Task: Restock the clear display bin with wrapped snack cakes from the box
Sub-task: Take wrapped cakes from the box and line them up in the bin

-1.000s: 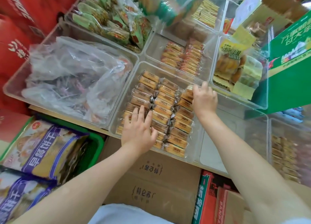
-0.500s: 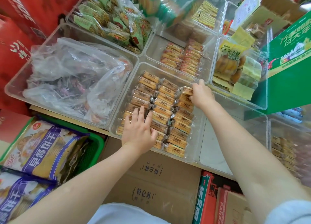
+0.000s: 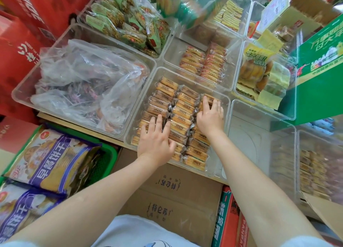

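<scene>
A clear display bin (image 3: 225, 105) in the middle holds three rows of wrapped golden snack cakes (image 3: 182, 109). My left hand (image 3: 155, 140) lies flat with spread fingers on the near end of the left and middle rows. My right hand (image 3: 209, 116) rests on the right row, its fingers stretched over the cakes at the far end. Below the bin sits a brown cardboard box (image 3: 172, 196) with printed characters, its flaps closed.
A bin with a crumpled plastic bag (image 3: 87, 83) stands at the left. Behind are bins of green-wrapped snacks (image 3: 130, 26) and orange cakes (image 3: 204, 63). An empty clear bin (image 3: 259, 144) sits right. Blue biscuit bags (image 3: 50, 159) lie in a green basket.
My right hand has come nearer along the right row and flattened onto the cakes. My left hand has stayed in place on the near cakes.
</scene>
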Available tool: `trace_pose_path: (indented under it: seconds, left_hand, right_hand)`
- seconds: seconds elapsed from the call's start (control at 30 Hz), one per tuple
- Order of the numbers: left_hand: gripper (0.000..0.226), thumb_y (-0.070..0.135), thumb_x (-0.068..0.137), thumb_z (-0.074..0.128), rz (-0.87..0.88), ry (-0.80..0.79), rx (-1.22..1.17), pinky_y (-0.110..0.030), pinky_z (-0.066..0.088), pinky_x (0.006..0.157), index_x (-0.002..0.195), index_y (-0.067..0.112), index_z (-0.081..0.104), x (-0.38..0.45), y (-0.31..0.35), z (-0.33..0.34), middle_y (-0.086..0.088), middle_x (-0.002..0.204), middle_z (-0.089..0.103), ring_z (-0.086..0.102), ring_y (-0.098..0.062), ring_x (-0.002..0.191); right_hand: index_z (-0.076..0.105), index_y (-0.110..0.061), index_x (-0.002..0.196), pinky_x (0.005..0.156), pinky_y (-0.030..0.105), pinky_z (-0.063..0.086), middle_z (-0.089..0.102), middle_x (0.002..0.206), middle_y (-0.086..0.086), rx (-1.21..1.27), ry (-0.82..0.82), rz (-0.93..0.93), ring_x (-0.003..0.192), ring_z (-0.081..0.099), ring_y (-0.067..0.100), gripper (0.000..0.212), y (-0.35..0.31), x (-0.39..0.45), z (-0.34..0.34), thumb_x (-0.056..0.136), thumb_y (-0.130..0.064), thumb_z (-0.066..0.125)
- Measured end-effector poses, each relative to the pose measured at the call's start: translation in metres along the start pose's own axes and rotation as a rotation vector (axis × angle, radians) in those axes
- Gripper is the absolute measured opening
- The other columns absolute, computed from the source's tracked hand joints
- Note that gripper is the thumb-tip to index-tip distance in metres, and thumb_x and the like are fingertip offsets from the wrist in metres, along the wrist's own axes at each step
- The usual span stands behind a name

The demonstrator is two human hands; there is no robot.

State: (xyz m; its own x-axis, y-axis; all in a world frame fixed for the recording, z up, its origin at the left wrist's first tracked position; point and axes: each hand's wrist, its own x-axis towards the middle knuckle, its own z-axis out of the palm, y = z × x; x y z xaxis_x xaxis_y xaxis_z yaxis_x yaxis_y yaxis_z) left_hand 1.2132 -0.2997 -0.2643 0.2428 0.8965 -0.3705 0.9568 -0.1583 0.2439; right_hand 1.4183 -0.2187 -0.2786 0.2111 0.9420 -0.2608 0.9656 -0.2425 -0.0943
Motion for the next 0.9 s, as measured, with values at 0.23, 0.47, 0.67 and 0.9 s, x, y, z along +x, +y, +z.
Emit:
trace_pose_path:
  seconds: [0.23,0.47,0.67,0.9]
  left_hand:
    - [0.07,0.05,0.101,0.025,0.001,0.008,0.002,-0.052,0.008,0.125,0.163,0.023,0.007,-0.001,0.0,0.001,-0.011,0.171,0.0,0.002,-0.031,0.157]
    - [0.069,0.048,0.101,0.027,0.009,0.007,-0.013,-0.053,0.008,0.124,0.163,0.022,0.01,-0.001,0.0,-0.001,-0.012,0.17,0.003,0.004,-0.031,0.157]
    - [0.067,0.045,0.1,0.029,0.016,0.042,-0.03,-0.052,0.011,0.124,0.162,0.021,0.018,-0.006,-0.001,0.001,-0.011,0.169,0.014,0.009,-0.03,0.156]
    - [0.065,0.04,0.102,0.037,0.042,0.093,0.143,-0.053,0.013,0.125,0.159,0.013,0.021,-0.017,0.015,-0.003,-0.017,0.168,0.014,0.011,-0.033,0.155]
  right_hand:
    - [-0.001,-0.029,0.161,0.121,0.047,-0.011,-0.011,0.167,0.011,0.069,-0.077,0.056,0.154,-0.015,0.026,0.068,-0.005,-0.012,0.01,0.104,-0.059,0.019]
    - [-0.011,-0.026,0.16,0.122,0.048,-0.014,-0.024,0.165,0.007,0.047,-0.134,0.059,0.151,-0.024,0.024,0.079,0.0,-0.014,0.014,0.098,-0.071,0.013]
    - [0.016,-0.022,0.161,0.123,0.046,-0.004,0.005,0.169,0.003,0.139,-0.147,0.01,0.155,-0.001,0.022,0.067,-0.006,-0.069,0.001,0.104,-0.054,0.032]
    - [0.067,-0.012,0.089,0.07,0.042,0.05,0.067,0.08,0.007,0.436,-0.001,0.008,0.076,0.061,0.029,0.026,0.067,-0.184,-0.074,0.099,-0.024,0.046]
